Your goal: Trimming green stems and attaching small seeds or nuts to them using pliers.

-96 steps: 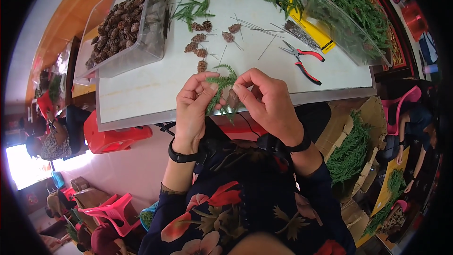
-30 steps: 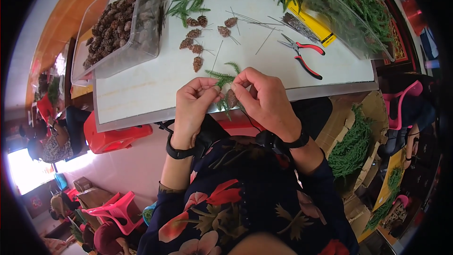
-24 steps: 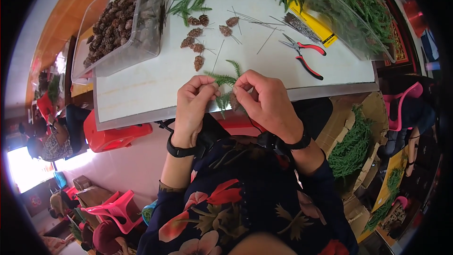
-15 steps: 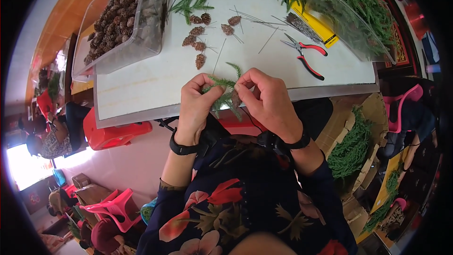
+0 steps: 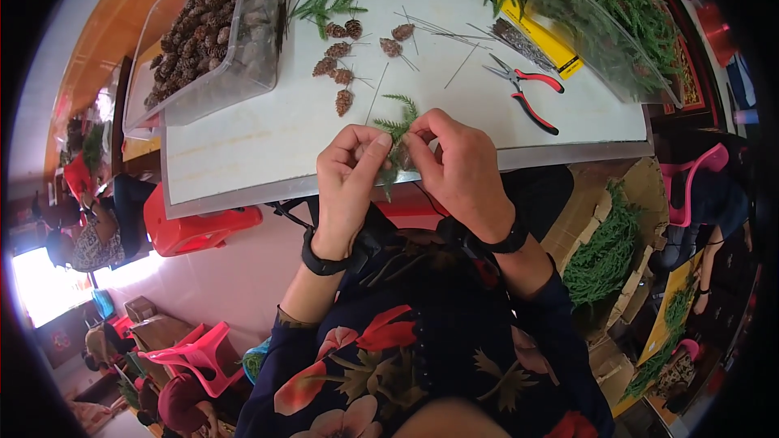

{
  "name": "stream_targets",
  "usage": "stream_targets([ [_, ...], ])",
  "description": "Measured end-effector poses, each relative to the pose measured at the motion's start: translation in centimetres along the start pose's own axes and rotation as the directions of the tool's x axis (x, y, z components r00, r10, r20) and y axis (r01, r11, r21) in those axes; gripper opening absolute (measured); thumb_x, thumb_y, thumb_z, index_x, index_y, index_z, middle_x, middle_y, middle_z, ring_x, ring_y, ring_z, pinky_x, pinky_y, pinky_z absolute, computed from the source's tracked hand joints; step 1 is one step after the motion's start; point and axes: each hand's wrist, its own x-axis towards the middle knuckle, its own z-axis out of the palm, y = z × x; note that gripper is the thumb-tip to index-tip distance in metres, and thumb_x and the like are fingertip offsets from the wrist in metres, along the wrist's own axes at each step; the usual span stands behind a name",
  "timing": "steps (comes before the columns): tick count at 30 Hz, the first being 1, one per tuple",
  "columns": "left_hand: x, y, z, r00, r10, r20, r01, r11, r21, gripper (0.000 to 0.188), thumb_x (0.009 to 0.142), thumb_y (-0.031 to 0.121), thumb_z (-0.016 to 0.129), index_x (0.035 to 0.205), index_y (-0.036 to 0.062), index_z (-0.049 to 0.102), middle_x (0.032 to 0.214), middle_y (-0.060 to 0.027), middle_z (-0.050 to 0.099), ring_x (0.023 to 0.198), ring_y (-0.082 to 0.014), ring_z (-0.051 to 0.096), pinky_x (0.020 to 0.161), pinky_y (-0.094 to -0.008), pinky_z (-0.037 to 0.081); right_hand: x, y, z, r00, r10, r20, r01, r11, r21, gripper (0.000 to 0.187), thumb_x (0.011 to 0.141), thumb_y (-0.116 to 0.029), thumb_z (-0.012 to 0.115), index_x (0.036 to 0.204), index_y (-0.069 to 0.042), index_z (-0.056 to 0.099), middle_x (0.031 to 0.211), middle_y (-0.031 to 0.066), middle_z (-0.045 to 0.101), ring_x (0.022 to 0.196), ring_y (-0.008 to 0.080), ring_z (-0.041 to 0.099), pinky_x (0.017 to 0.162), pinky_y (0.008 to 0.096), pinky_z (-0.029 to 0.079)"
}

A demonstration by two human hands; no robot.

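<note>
Over the table's near edge, my left hand (image 5: 350,170) pinches a green artificial pine sprig (image 5: 397,124) between thumb and forefinger. My right hand (image 5: 459,172) is closed at the same sprig from the other side, its fingertips touching the stem. Part of a brown pine cone seems to show just below the right fingertips, mostly hidden. Beyond my hands, several wired pine cones (image 5: 344,102) lie on the white table (image 5: 268,150). A single thin wire (image 5: 377,93) rests close to the sprig. Pliers (image 5: 527,93) with red and black handles lie to the right, jaws apart.
A clear bin of pine cones (image 5: 195,49) stands at the far left. Another clear bin (image 5: 596,40) with green sprigs is at the far right, beside a yellow packet (image 5: 552,40). A cardboard box of greenery (image 5: 604,251) sits right of me. Other people are around the room.
The sprig has turned more upright, and its fronds now point away from me. My left hand has shifted slightly right; the right hand stays at the stem.
</note>
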Motion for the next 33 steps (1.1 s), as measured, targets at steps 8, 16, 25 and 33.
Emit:
stream_targets([
  [8, -0.3, 0.1, 0.1, 0.974, -0.218, 0.068, 0.228, 0.919, -0.32, 0.008, 0.092, 0.01, 0.063, 0.095, 0.0025, 0.064, 0.086, -0.0034, 0.066, 0.071, -0.0085, 0.06, 0.064, -0.0201, 0.046, -1.7, 0.2, 1.5, 0.994, 0.024, -0.11, -0.004, 0.983, 0.182, 0.016, 0.084, 0.0, 0.067, 0.099, 0.0, 0.063, 0.088, 0.0122, 0.065, 0.065, 0.0226, 0.064, 0.057, 0.0295, 0.05],
  [16, -0.1, -0.4, -0.8, 0.95, -0.277, 0.141, 0.311, 0.858, -0.41, 0.014, 0.094, 0.012, 0.06, 0.104, 0.0023, 0.065, 0.092, -0.0047, 0.068, 0.08, -0.0116, 0.062, 0.073, -0.0224, 0.049, -2.3, 0.0, 1.2, 0.979, -0.131, -0.159, 0.138, 0.99, 0.036, 0.025, 0.081, 0.007, 0.069, 0.104, -0.002, 0.064, 0.096, 0.011, 0.062, 0.071, 0.0198, 0.066, 0.06, 0.0277, 0.052],
  [25, -0.2, -0.4, -1.3, 0.939, -0.273, 0.207, 0.343, 0.755, -0.559, 0.018, 0.093, 0.008, 0.058, 0.11, 0.0026, 0.063, 0.1, -0.0057, 0.067, 0.089, -0.0124, 0.061, 0.083, -0.0252, 0.051, -2.0, 0.8, 1.5, 0.982, -0.101, -0.157, 0.141, 0.952, 0.272, 0.026, 0.081, 0.01, 0.067, 0.105, 0.001, 0.06, 0.098, 0.0105, 0.061, 0.075, 0.018, 0.067, 0.064, 0.0255, 0.053],
  [33, -0.3, -1.8, -1.6, 0.943, -0.219, 0.251, 0.328, 0.74, -0.587, 0.016, 0.093, 0.007, 0.059, 0.108, 0.0034, 0.06, 0.099, -0.0054, 0.066, 0.088, -0.0118, 0.061, 0.082, -0.0257, 0.05, -1.3, 0.4, 0.9, 0.983, -0.124, -0.132, 0.157, 0.949, 0.272, 0.02, 0.083, 0.009, 0.066, 0.101, 0.001, 0.061, 0.096, 0.01, 0.064, 0.075, 0.0159, 0.066, 0.066, 0.0257, 0.054],
])
